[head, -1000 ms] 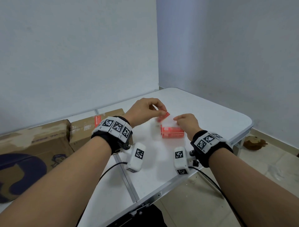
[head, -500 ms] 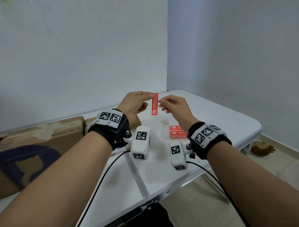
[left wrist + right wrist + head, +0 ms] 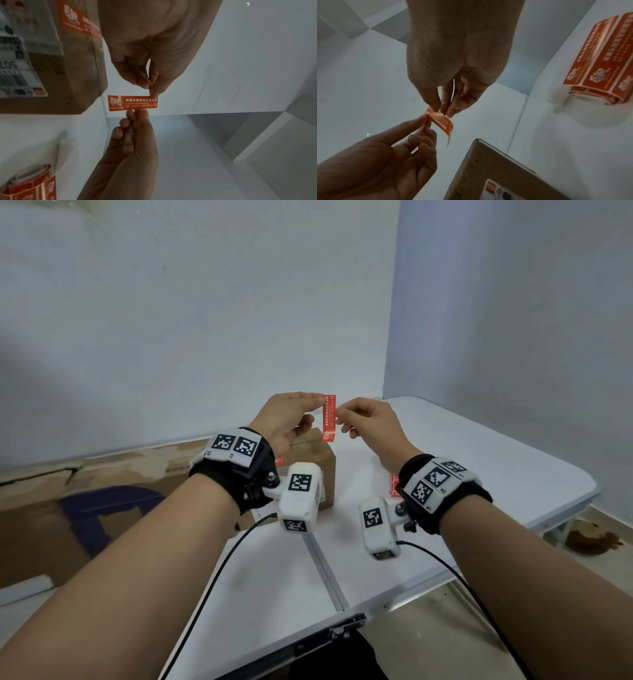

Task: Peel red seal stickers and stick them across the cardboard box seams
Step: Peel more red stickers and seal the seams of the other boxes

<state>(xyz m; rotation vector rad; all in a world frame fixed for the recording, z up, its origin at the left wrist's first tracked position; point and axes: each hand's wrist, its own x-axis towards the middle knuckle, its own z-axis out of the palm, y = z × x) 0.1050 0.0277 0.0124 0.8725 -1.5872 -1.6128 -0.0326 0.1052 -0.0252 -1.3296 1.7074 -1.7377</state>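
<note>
From the head camera, the red seal sticker (image 3: 329, 418) hangs in the air above the white table (image 3: 479, 460), its long axis upright, top edge level with the fingertips and logo end pointing down. The left hand (image 3: 286, 419) pinches its upper left edge between thumb and forefinger; the right hand (image 3: 368, 419) pinches the right edge, its other fingers loosely curled. Just behind and below stands a small cardboard box (image 3: 317, 467), with a bigger cardboard box (image 3: 51, 518) further to the left.

In the left wrist view, the sticker (image 3: 133, 103) lies crosswise, logo end toward the small box (image 3: 68, 67), which carries a red seal sticker (image 3: 78, 23) and a white shipping label (image 3: 17, 67). A roll of stickers (image 3: 32, 185) rests on the table at the lower left.

The right wrist view shows the sticker (image 3: 440, 122) bowed, its free end curling down toward the box (image 3: 496, 171) corner. Thumb and forefinger of each hand close on its upper end. The sticker roll (image 3: 599, 60) lies on the table well to the right.
</note>
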